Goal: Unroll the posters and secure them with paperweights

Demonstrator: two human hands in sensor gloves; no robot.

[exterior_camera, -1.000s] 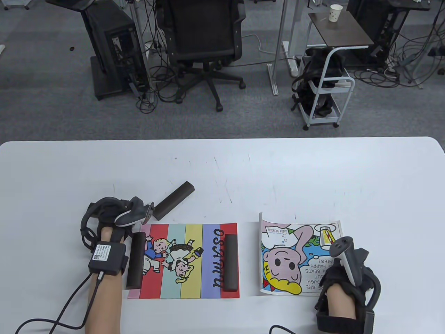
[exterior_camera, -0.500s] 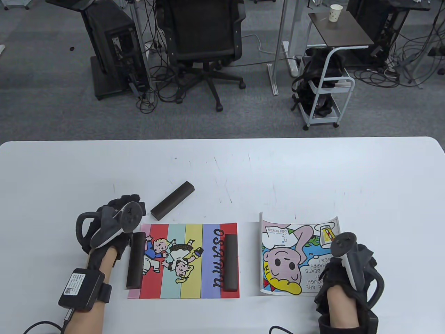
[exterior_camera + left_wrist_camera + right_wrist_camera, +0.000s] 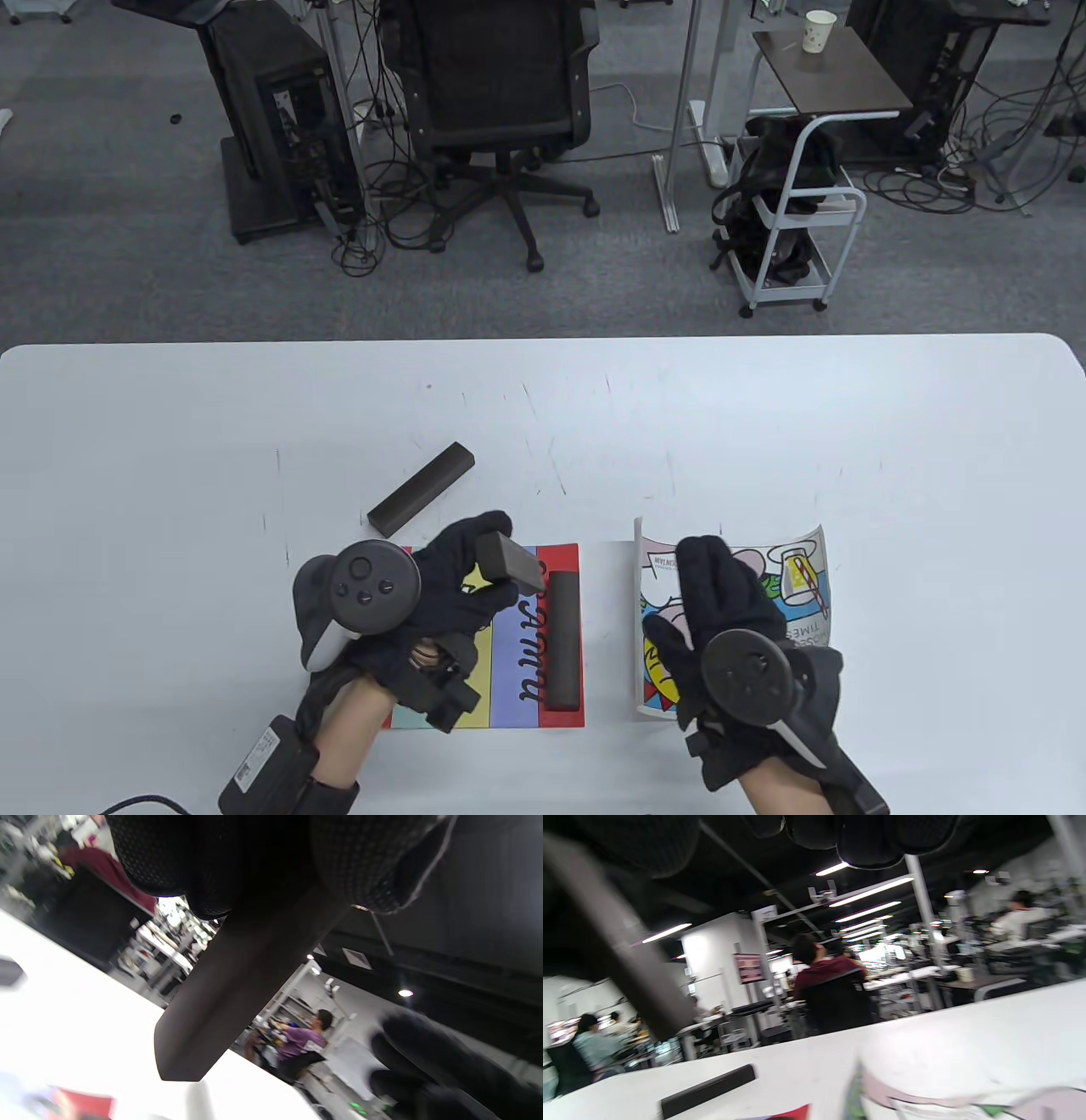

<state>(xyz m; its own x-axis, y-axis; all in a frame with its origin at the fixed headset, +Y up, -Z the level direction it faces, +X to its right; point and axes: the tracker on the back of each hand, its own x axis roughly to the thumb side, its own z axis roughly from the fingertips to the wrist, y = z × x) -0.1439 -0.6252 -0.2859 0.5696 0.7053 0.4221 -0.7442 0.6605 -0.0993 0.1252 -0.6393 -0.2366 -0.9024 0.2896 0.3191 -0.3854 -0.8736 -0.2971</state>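
Observation:
The striped poster (image 3: 509, 679) lies flat with a dark paperweight bar (image 3: 563, 641) on its right edge. My left hand (image 3: 492, 560) grips a second dark bar (image 3: 509, 567) and holds it in the air above this poster; the bar also shows in the left wrist view (image 3: 220, 997). My left hand and arm hide the poster's left part. My right hand (image 3: 708, 586) is spread, palm down, over the cartoon poster (image 3: 797, 586). That poster's far right corner curls up. A third bar (image 3: 422, 489) lies loose on the table behind the striped poster.
The white table (image 3: 764, 424) is bare behind and to the right of the posters. An office chair (image 3: 496, 102) and a white cart (image 3: 797, 229) stand on the floor beyond the far edge. The loose bar shows in the right wrist view (image 3: 708, 1090).
My left hand took the bar off the striped poster's left edge and lifted it rightward. My right hand moved from the cartoon poster's right edge to over its middle.

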